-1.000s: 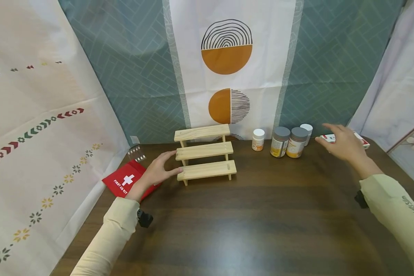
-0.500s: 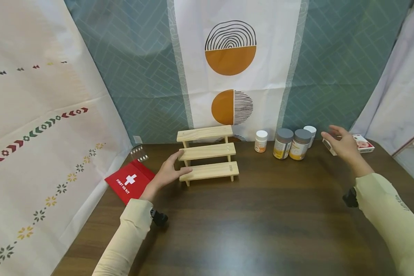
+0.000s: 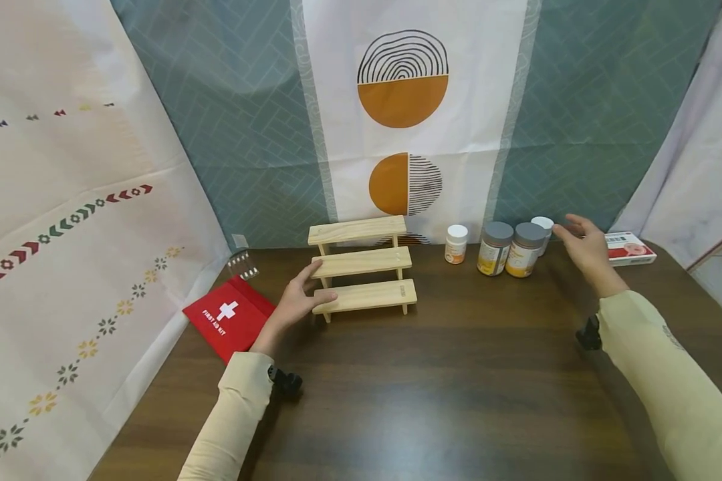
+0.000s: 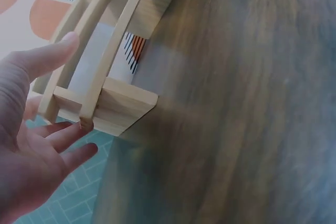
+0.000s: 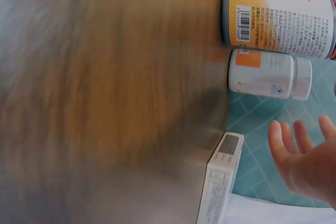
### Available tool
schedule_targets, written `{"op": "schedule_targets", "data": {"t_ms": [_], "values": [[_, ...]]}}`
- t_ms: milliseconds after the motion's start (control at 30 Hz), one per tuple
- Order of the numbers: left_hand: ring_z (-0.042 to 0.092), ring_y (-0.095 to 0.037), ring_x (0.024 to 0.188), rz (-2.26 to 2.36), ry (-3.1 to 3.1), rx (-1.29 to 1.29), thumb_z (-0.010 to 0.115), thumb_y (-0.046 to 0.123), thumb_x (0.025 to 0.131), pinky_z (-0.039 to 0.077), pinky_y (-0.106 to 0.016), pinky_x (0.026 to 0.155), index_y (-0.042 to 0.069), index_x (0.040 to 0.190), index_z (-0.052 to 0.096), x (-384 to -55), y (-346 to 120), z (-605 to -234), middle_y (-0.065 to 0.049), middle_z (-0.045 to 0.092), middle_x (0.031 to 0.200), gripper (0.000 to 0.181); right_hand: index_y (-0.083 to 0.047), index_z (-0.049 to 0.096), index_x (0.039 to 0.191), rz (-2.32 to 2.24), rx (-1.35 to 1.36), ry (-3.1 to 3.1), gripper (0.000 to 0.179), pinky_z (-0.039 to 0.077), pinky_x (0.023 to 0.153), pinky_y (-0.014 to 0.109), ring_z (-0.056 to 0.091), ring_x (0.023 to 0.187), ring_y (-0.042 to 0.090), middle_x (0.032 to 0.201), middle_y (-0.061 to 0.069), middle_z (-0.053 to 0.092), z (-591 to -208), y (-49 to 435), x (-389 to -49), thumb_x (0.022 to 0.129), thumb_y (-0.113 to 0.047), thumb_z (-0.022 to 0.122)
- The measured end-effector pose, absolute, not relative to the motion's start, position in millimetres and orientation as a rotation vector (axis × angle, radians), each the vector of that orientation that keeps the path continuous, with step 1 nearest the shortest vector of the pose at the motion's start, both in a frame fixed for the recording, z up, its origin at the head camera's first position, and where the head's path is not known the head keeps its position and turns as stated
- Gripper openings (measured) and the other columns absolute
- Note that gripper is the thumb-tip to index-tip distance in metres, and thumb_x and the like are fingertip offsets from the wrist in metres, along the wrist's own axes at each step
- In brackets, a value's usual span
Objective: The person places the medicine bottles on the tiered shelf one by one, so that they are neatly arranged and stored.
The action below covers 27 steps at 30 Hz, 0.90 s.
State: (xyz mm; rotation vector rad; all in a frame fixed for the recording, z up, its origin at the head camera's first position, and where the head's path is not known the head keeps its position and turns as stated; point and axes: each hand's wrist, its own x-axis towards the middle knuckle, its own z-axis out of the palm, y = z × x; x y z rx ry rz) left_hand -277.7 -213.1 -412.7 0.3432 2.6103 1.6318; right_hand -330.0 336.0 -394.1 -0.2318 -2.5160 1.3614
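Note:
A three-tier wooden stand (image 3: 364,262) stands at the back of the table. My left hand (image 3: 297,300) is at its left end, the straight thumb by the lowest tier and the forefinger at the middle one. In the left wrist view, the other fingers (image 4: 65,137) reach the plank ends. My right hand (image 3: 589,252) hovers with spread, relaxed fingers, holding nothing. It is just right of a white-capped bottle (image 5: 262,74), which is partly hidden behind a grey-lidded jar (image 3: 525,250) in the head view. A red and white box (image 3: 628,249) lies to the hand's right.
Another grey-lidded jar (image 3: 493,249) and a small white bottle (image 3: 456,244) stand left of the first jar. Left of the stand lie a red first aid pouch (image 3: 228,317) and a blister pack (image 3: 243,266). A patterned cloth (image 3: 265,133) hangs behind.
My right hand has moved left, off the red and white box and over beside the white-capped bottle. The left hand has stayed at the stand's left end. The head view has shifted slightly.

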Motion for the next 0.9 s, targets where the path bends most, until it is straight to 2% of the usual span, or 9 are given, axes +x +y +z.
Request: {"op": "schedule_targets", "data": {"t_ms": [33,100,267,433,567,700,800,900], "values": [[0.044,-0.04,0.137,1.648,2.613,0.34,0.074,0.016,0.086,0.041,-0.055,0.105,0.015,0.155,0.026,-279,-213,-413,-0.014,0.027,0.16,0.084,-0.005,0.033,0.15,1.37,-0.253,-2.506,0.067,0.037,0.078,0.016,0.049,0.119,0.033,0.149,0.03,0.039,-393,335,-331,0.098,-0.044,0.047],[0.048,-0.04,0.134,1.668,2.633,0.342,0.075,0.016,0.086,0.044,-0.053,0.103,0.014,0.154,0.03,-282,-212,-414,-0.015,0.032,0.158,0.081,-0.007,0.035,0.15,1.396,-0.31,-2.464,0.064,0.037,0.083,0.017,0.042,0.131,0.038,0.15,0.027,0.04,-392,332,-334,0.098,-0.042,0.049],[0.056,-0.041,0.124,1.744,2.655,0.327,0.076,0.012,0.083,0.051,-0.049,0.096,0.012,0.15,0.038,-287,-211,-419,-0.019,0.043,0.149,0.076,-0.01,0.042,0.147,1.404,-0.386,-2.396,0.059,0.035,0.083,0.013,0.045,0.131,0.029,0.149,0.022,0.045,-390,326,-339,0.097,-0.038,0.054],[0.055,-0.045,0.123,1.842,2.596,0.3,0.075,0.006,0.082,0.052,-0.03,0.087,0.009,0.151,0.035,-284,-212,-427,-0.022,0.042,0.149,0.079,-0.007,0.041,0.147,1.407,-0.333,-2.455,0.06,0.036,0.086,0.017,0.04,0.138,0.038,0.151,0.024,0.04,-390,320,-346,0.098,-0.038,0.052],[0.052,-0.048,0.122,1.933,2.546,0.317,0.073,-0.001,0.082,0.047,-0.02,0.083,0.003,0.15,0.034,-272,-208,-421,-0.025,0.04,0.148,0.079,-0.006,0.038,0.149,1.43,-0.319,-2.482,0.061,0.04,0.101,0.027,0.035,0.142,0.038,0.154,0.023,0.036,-393,317,-351,0.098,-0.037,0.051],[0.052,-0.049,0.116,2.033,2.517,0.362,0.073,-0.005,0.081,0.045,-0.021,0.085,0.0,0.148,0.036,-265,-203,-417,-0.028,0.047,0.141,0.077,-0.008,0.035,0.151,1.489,-0.334,-2.477,0.061,0.032,0.116,0.036,0.028,0.147,0.027,0.158,0.016,0.033,-397,319,-353,0.099,-0.038,0.05],[0.051,-0.05,0.117,2.082,2.497,0.376,0.073,-0.004,0.081,0.044,-0.024,0.087,0.002,0.149,0.037,-265,-202,-420,-0.03,0.051,0.137,0.077,-0.009,0.037,0.15,1.519,-0.356,-2.462,0.06,0.033,0.113,0.028,0.029,0.145,0.018,0.157,0.008,0.037,-400,320,-354,0.099,-0.038,0.05],[0.049,-0.052,0.121,2.121,2.468,0.367,0.074,-0.003,0.081,0.042,-0.026,0.09,0.005,0.149,0.037,-265,-203,-423,-0.033,0.052,0.134,0.078,-0.009,0.04,0.149,1.521,-0.337,-2.464,0.059,0.036,0.101,0.018,0.034,0.138,0.013,0.148,-0.002,0.047,-401,319,-356,0.098,-0.037,0.051]]}}
